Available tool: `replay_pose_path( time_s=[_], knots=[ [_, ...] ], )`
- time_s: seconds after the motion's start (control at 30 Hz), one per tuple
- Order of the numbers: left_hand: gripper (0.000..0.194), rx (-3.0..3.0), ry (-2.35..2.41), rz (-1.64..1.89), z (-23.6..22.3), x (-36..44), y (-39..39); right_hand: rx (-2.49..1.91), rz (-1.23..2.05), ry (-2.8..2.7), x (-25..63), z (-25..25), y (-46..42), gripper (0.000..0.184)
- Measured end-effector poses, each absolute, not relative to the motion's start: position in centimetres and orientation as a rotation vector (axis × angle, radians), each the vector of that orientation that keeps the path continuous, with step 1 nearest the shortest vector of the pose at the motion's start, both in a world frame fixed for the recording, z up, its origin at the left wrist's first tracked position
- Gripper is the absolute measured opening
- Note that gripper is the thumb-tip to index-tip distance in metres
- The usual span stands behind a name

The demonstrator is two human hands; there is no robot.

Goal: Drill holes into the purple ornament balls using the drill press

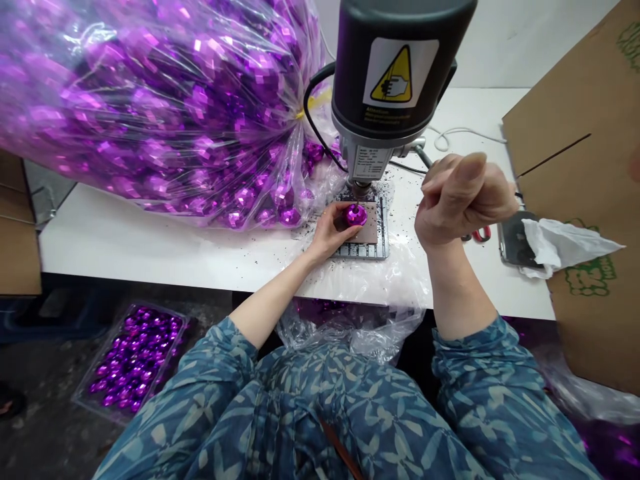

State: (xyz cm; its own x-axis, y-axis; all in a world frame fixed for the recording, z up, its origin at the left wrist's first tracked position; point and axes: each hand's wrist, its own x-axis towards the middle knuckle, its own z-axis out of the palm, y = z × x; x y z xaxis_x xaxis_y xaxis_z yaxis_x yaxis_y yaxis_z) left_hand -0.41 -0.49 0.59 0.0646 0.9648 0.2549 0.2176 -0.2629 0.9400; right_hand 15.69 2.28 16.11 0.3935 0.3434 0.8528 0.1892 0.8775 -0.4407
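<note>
A shiny purple faceted ball [357,215] sits on a small board over the slotted metal base [383,233] of a bench drill press [385,127]. My left hand [330,230] pinches the ball from its left side, thumb in front and fingers behind. The drill's chuck [361,189] is right above the ball, its bit reaching down to the ball's top; whether it has gone in is too small to tell. My right hand [463,193] is closed in a fist around the drill press lever [423,156], whose grip end the fingers hide.
A big clear bag [175,120] of purple balls fills the table's left. Dark shavings lie around the base. At right are a phone [515,237], crumpled tissue [570,245], red-handled tool [483,234] and cardboard box [585,167]. A clear bin [137,360] of balls stands below left.
</note>
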Motion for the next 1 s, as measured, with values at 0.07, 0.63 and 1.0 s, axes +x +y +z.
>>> replay_pose_path(
  time_s=[0.07, 0.63, 1.0],
  knots=[
    [0.054, 1.589, 1.206, 1.256, 0.6, -0.4, -0.5, -0.452, 0.07, -1.206, 15.9, 15.7, 2.7, 0.062],
    [0.058, 1.595, 1.192, 1.297, 0.4, -0.2, -0.2, -0.581, 0.098, -1.202, 15.0, 20.6, 3.1, 0.056],
    [0.041, 2.608, 0.855, 1.203, -0.7, -4.2, -15.7, -0.665, 0.312, -1.255, 15.1, 23.9, 4.7, 0.066]
  ],
)
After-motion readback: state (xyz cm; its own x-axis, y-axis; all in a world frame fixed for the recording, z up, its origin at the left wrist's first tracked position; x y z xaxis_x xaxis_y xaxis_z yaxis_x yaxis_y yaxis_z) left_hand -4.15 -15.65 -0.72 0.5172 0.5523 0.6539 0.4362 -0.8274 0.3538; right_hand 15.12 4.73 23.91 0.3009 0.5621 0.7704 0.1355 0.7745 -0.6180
